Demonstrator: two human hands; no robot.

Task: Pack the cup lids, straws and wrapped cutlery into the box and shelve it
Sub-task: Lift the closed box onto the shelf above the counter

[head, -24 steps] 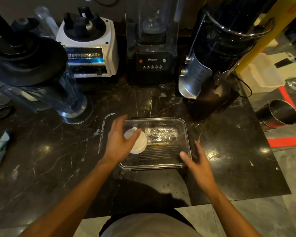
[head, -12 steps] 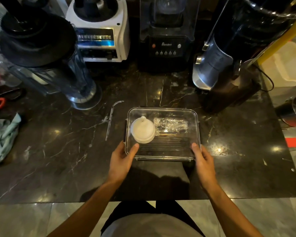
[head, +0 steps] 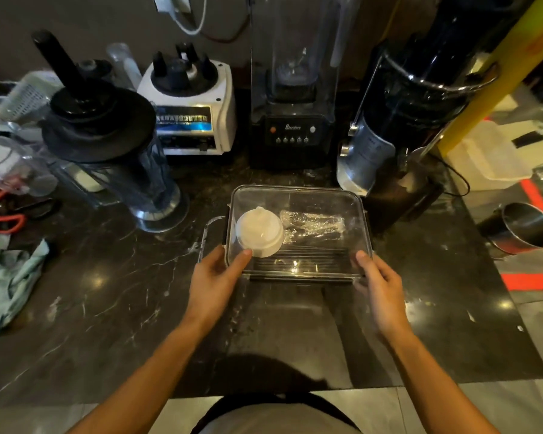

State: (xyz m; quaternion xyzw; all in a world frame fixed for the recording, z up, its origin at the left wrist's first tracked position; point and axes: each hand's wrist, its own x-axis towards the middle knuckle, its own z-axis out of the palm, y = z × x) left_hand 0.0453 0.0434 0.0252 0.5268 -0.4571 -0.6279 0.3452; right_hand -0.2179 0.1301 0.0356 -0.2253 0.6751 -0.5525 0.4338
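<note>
A clear plastic box (head: 298, 188) is in the middle of the dark marble counter (head: 107, 308). Inside it lie a stack of white cup lids (head: 259, 231) at the left, cutlery wrapped in clear film (head: 314, 225) at the back right, and dark straws (head: 301, 256) along the near side. My left hand (head: 213, 277) grips the near left corner, thumb over the rim. My right hand (head: 380, 286) grips the near right corner. The box casts a shadow below its near edge and looks slightly raised.
Blenders stand behind the box: a jug with a black lid (head: 107, 158), a white base (head: 188, 114), a black unit (head: 292, 120) and a dark juicer (head: 405, 120). A steel cup (head: 527, 227) sits right. A cloth (head: 10, 277) and scissors (head: 3, 214) lie left. A thin clear plastic piece (head: 206, 233) lies beside the box.
My left hand left the cup lids and took the near left corner. My right hand closed on the near right corner. The box now seems lifted a little.
</note>
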